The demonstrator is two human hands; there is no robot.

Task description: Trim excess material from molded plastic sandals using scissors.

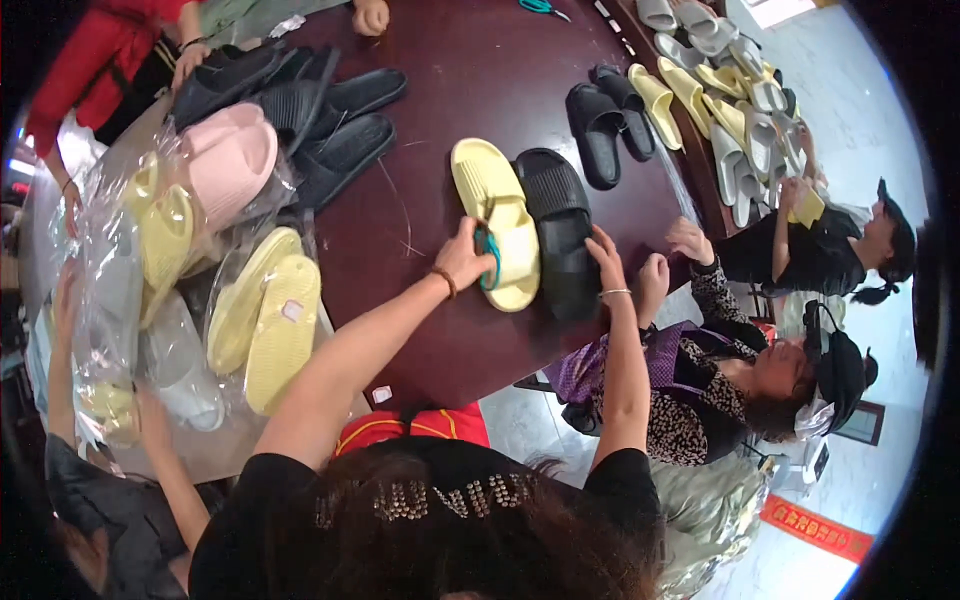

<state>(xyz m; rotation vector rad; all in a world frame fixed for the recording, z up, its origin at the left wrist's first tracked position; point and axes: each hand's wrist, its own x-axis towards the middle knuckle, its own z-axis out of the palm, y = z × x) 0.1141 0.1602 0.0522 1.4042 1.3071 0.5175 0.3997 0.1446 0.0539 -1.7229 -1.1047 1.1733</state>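
Note:
A pale yellow slide slipper [492,180] and a black slide slipper [556,185] lie side by side on the dark red table before me. My left hand [462,262] is closed round teal-handled scissors [487,250], which rest over the yellow slipper's left edge. The tips of the scissors are hard to make out. At the black slipper's right edge, my right hand [608,262] has its fingers curled against the side, gripping it. Part of that slipper's lower end is in shadow and blurred.
Black slippers [345,150], a pink pair [232,165] and bagged yellow slippers [283,330] crowd the left. Another black pair [597,130] lies far right beside yellow slippers [655,105]. More teal scissors [545,9] lie at the far edge. Co-workers' hands [690,242] are at the table's right.

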